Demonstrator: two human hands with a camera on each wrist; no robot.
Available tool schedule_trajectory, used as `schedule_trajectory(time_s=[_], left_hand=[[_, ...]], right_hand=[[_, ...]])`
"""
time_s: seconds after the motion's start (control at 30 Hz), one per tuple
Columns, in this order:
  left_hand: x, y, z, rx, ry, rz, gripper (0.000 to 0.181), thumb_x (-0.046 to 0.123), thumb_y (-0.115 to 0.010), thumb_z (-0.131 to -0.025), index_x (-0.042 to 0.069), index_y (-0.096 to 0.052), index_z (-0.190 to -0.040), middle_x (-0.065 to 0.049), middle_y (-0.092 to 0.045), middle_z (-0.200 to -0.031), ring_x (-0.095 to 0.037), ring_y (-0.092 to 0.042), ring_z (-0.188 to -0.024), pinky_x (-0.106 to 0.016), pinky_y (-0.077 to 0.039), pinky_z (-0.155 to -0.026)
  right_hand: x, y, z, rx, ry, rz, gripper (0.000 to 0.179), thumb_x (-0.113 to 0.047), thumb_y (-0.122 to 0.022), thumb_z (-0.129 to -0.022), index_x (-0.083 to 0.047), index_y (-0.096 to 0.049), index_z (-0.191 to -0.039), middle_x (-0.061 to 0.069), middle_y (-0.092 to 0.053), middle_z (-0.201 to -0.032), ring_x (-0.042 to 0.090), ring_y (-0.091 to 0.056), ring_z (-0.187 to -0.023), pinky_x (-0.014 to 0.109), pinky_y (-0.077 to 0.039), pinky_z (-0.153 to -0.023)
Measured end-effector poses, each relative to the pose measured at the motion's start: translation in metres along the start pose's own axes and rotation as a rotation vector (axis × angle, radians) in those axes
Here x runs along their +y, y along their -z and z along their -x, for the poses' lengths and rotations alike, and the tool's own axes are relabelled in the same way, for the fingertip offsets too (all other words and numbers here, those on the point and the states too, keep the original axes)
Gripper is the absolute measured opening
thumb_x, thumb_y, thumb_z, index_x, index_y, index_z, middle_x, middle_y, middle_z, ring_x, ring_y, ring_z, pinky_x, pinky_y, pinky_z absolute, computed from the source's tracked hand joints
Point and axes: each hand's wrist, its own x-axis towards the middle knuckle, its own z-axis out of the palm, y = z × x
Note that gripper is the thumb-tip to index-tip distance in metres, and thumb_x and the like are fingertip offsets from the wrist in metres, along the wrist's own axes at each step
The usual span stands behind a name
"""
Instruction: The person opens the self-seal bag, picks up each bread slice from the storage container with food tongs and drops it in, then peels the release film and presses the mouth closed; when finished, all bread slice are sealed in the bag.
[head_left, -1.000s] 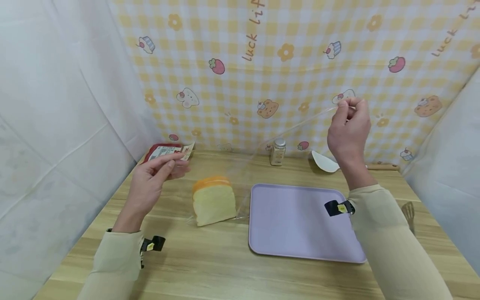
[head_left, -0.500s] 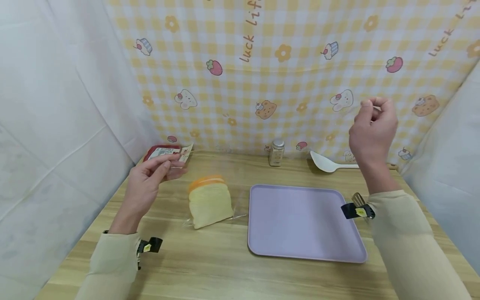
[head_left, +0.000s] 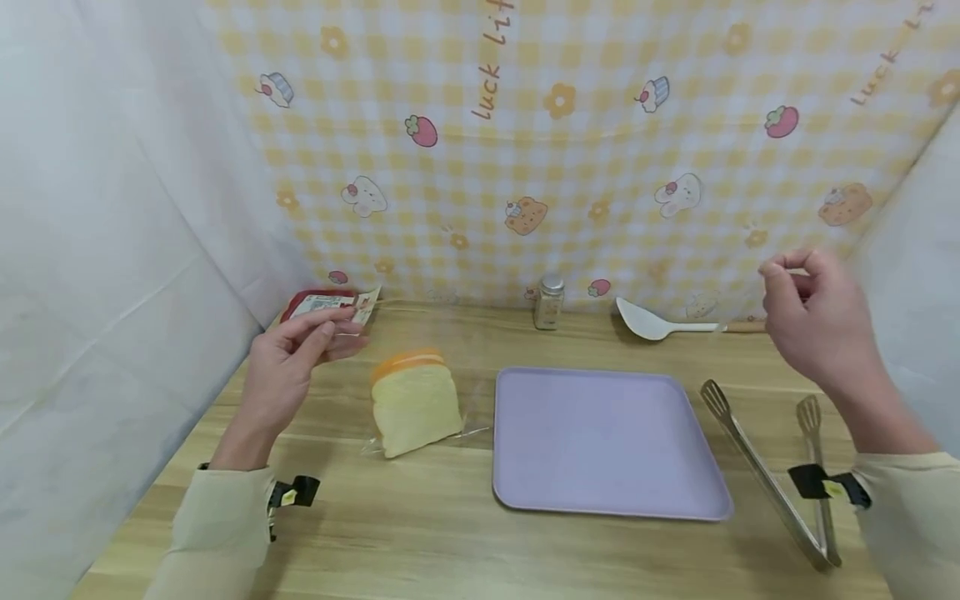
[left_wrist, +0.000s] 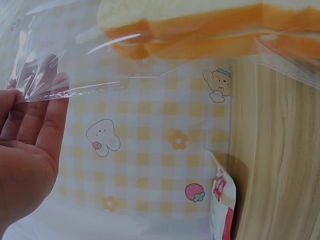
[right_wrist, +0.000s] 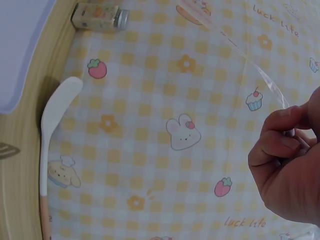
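Observation:
Two slices of bread (head_left: 416, 408) with an orange crust, standing together, sit inside or behind a clear plastic bag on the table, left of centre. My left hand (head_left: 281, 367) pinches an edge of the clear plastic bag (left_wrist: 100, 82) between thumb and fingers, above and left of the bread. Raised at the right, my right hand (head_left: 817, 321) has its fingers curled and pinches a thin strip of clear plastic (right_wrist: 270, 82) that stretches away to the left. Much of the plastic is too see-through to trace in the head view.
A lilac tray (head_left: 607, 442) lies right of the bread. Metal tongs (head_left: 772, 487) lie beyond it, under the right forearm. Along the back stand a seasoning jar (head_left: 550, 302), a white spoon (head_left: 643, 320) with wooden handle, and a red-and-white packet (head_left: 322, 304).
My right hand has moved right and then down, drawing the plastic with it and uncovering the tongs. The left hand stays nearly still, holding its edge.

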Motion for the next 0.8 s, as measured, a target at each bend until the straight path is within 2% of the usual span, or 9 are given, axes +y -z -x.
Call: schedule_trajectory(time_s=[0.13,0.2,0.27,0.37,0.43,0.5,0.63,0.8], left_hand=[[0.0,0.001,0.001,0.008,-0.003,0.005,0.031,0.012,-0.055,-0.11,-0.004,-0.068,-0.132,0.0,-0.08,-0.109,-0.014,-0.08,-0.096,-0.026,-0.061,-0.089],[0.0,0.001,0.0,0.007,0.001,0.005,0.031,0.012,-0.055,-0.11,-0.004,-0.068,-0.132,0.002,-0.08,-0.109,-0.014,-0.08,-0.095,-0.025,-0.061,-0.088],[-0.001,0.001,0.0,0.002,0.003,0.011,0.031,0.012,-0.055,-0.11,-0.004,-0.068,-0.132,0.002,-0.08,-0.109,-0.014,-0.08,-0.096,-0.025,-0.061,-0.088],[-0.002,-0.001,-0.001,-0.004,0.004,0.014,0.031,0.012,-0.055,-0.11,-0.004,-0.068,-0.132,0.002,-0.08,-0.109,-0.014,-0.08,-0.095,-0.025,-0.061,-0.088],[-0.003,-0.002,-0.002,-0.007,0.002,0.017,0.031,0.012,-0.055,-0.11,-0.005,-0.068,-0.132,0.002,-0.08,-0.109,-0.014,-0.08,-0.095,-0.025,-0.061,-0.087],[-0.003,-0.003,-0.003,-0.01,0.002,0.019,0.031,0.012,-0.055,-0.11,-0.005,-0.068,-0.133,0.002,-0.08,-0.109,-0.014,-0.08,-0.095,-0.025,-0.061,-0.087],[-0.002,-0.003,-0.003,-0.011,0.001,0.024,0.031,0.012,-0.055,-0.11,-0.005,-0.068,-0.133,-0.003,-0.08,-0.11,-0.015,-0.08,-0.095,-0.026,-0.061,-0.088],[0.0,-0.002,-0.003,-0.011,-0.002,0.033,0.031,0.011,-0.055,-0.11,-0.007,-0.068,-0.132,-0.005,-0.08,-0.111,-0.016,-0.081,-0.095,-0.026,-0.061,-0.088]], right_hand=[[0.012,0.013,0.009,-0.171,0.01,0.123,0.032,-0.034,-0.04,-0.113,-0.005,-0.053,-0.12,-0.004,-0.055,-0.06,0.015,-0.048,-0.05,0.032,-0.036,-0.046],[0.019,0.017,0.014,-0.27,0.019,0.194,0.037,-0.034,-0.038,-0.115,-0.002,-0.053,-0.125,0.001,-0.052,-0.06,0.016,-0.045,-0.049,0.034,-0.035,-0.045],[0.028,0.021,0.019,-0.385,0.048,0.246,0.034,-0.029,-0.038,-0.116,-0.001,-0.054,-0.125,0.001,-0.05,-0.06,0.015,-0.043,-0.048,0.033,-0.036,-0.046],[0.042,0.024,0.025,-0.6,0.075,0.271,0.024,-0.019,-0.04,-0.116,-0.001,-0.057,-0.12,-0.001,-0.047,-0.062,0.011,-0.042,-0.047,0.031,-0.039,-0.047],[0.051,0.024,0.027,-0.734,0.057,0.249,0.019,-0.014,-0.042,-0.115,-0.002,-0.058,-0.116,-0.002,-0.046,-0.063,0.008,-0.042,-0.047,0.03,-0.041,-0.047],[0.06,0.023,0.028,-0.842,0.004,0.234,0.018,-0.014,-0.044,-0.115,-0.004,-0.058,-0.112,-0.003,-0.046,-0.065,0.007,-0.04,-0.047,0.03,-0.043,-0.047],[0.074,0.022,0.028,-0.943,-0.052,0.214,0.018,-0.014,-0.045,-0.114,-0.005,-0.059,-0.107,-0.005,-0.044,-0.065,0.005,-0.036,-0.045,0.029,-0.042,-0.045],[0.08,0.033,0.034,-0.966,-0.035,0.216,0.021,-0.017,-0.043,-0.115,-0.006,-0.058,-0.107,-0.006,-0.043,-0.063,0.004,-0.036,-0.044,0.03,-0.043,-0.046]])
